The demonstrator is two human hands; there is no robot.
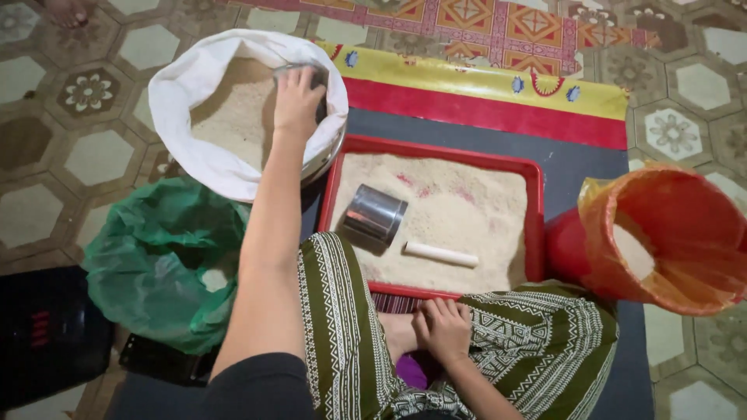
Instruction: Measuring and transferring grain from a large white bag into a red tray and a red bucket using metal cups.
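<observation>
My left hand (296, 97) reaches into a white sack of rice (204, 148) and grips a metal cup (311, 76) at the sack's far rim. My right hand (443, 327) rests on my foot by my crossed legs in green patterned trousers, holding nothing. In front of me lies a red tray (534, 225) spread with rice. A second metal cup (374, 215) lies on its side in the tray, and a short white stick (440, 254) lies near it.
A green plastic bag (156, 257) sits at my left. An orange bag in a red bucket (669, 233) holds rice at the right. A dark mat (568, 167) with red and yellow border covers the tiled floor. A black object (47, 334) stands at lower left.
</observation>
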